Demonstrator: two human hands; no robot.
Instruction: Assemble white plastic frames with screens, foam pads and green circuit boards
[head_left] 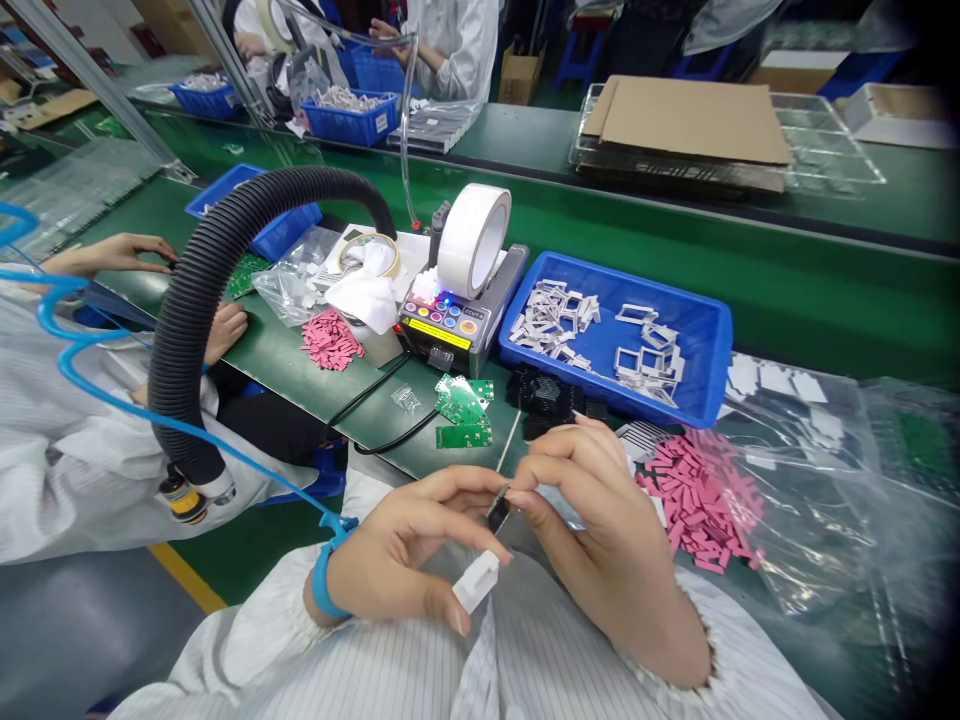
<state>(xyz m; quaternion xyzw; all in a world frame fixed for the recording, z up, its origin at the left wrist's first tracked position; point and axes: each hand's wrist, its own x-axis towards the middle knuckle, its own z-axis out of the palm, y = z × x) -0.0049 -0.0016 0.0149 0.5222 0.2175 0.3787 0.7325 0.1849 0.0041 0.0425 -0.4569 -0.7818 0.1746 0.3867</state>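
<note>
- Down at the green workbench (825, 310), seen from the head camera, we look over our white striped sleeves (225, 650) at the near edge.
- Our left hand (397, 545) is curled, its fingertips closed on a small dark part (496, 510), and a blue wrist strap (324, 580) circles the wrist.
- Our right hand (600, 540) pinches that same part from the other side, thumb and fingers almost shut around it.
- A white angular piece (475, 582) sits just below, against the left hand's fingers; we cannot tell whether it is gripped.
- Right of our right hand, pink strips (701, 500) lie heaped beside a clear plastic bag (795, 480).
- Ahead stand a blue tray (705, 350) of metal frames (551, 320), a tape dispenser (442, 330) carrying a white tape roll (471, 240), and green circuit boards (463, 420).
- Far left, a co-worker's hand (112, 255) rests near a black corrugated hose (202, 290).
</note>
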